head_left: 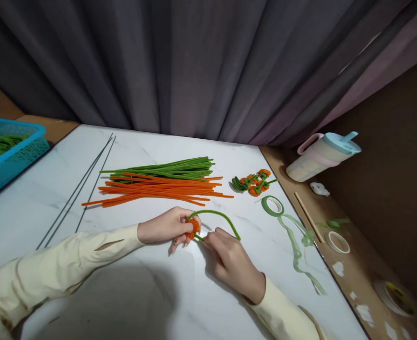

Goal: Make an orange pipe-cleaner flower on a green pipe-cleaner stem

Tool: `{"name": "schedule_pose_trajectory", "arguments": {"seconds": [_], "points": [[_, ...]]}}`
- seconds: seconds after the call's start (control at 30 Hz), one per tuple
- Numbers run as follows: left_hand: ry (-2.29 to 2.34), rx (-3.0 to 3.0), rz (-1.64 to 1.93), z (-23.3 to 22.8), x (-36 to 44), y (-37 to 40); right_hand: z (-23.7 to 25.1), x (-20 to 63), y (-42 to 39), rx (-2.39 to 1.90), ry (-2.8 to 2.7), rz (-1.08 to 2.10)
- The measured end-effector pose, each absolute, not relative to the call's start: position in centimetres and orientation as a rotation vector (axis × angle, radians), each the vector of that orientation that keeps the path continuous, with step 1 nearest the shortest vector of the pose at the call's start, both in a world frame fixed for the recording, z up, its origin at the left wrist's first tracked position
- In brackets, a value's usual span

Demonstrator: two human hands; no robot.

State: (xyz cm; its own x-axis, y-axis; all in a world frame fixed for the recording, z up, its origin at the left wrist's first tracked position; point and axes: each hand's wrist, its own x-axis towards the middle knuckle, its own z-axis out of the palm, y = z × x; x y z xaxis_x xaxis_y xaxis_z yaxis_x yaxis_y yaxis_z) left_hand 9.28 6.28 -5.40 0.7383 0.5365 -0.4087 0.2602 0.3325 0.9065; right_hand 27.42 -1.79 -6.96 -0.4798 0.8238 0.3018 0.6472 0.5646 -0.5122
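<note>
Between the thumb and fingers of my left hand (171, 225) sits a small orange pipe-cleaner ball (193, 228). A green pipe cleaner (218, 212) passes through or around it; which of these, I cannot tell. One part arches up and over to the right, and its short lower end meets the fingertips of my right hand (231, 257), which are pinched on it. Beyond my hands lie a bundle of orange pipe cleaners (159, 190) and, behind it, a bundle of green pipe cleaners (173, 167).
Orange-and-green pipe-cleaner pieces (256, 182) lie at the right, near a roll of green tape (272, 206) with loose strips. Thin dark rods (76, 193) and a blue basket (15, 163) are on the left. A tumbler (321, 156) stands back right, beyond a wooden stick (308, 216).
</note>
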Motion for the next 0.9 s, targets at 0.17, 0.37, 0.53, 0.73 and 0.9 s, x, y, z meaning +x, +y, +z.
{"name": "schedule_pose_trajectory", "arguments": {"seconds": [0.17,0.37,0.53,0.73,0.9], "points": [[0.785,1.245,0.258,-5.6,9.4,6.3,-6.7,27.4,-1.9,-1.185,-2.242,0.494],[0.727,1.204,0.296,-5.9,9.4,6.5,-6.9,27.5,-1.8,-1.206,-2.185,0.423],[0.694,1.167,0.267,-6.0,9.2,6.6,-7.3,27.8,-1.2,-1.236,-2.145,0.333],[0.622,1.064,0.235,-5.8,8.9,6.8,-7.2,28.1,-0.6,-1.246,-2.092,0.457],[0.542,1.004,0.172,-5.7,8.9,6.4,-7.1,28.2,-0.4,-1.164,-2.036,0.563]]}}
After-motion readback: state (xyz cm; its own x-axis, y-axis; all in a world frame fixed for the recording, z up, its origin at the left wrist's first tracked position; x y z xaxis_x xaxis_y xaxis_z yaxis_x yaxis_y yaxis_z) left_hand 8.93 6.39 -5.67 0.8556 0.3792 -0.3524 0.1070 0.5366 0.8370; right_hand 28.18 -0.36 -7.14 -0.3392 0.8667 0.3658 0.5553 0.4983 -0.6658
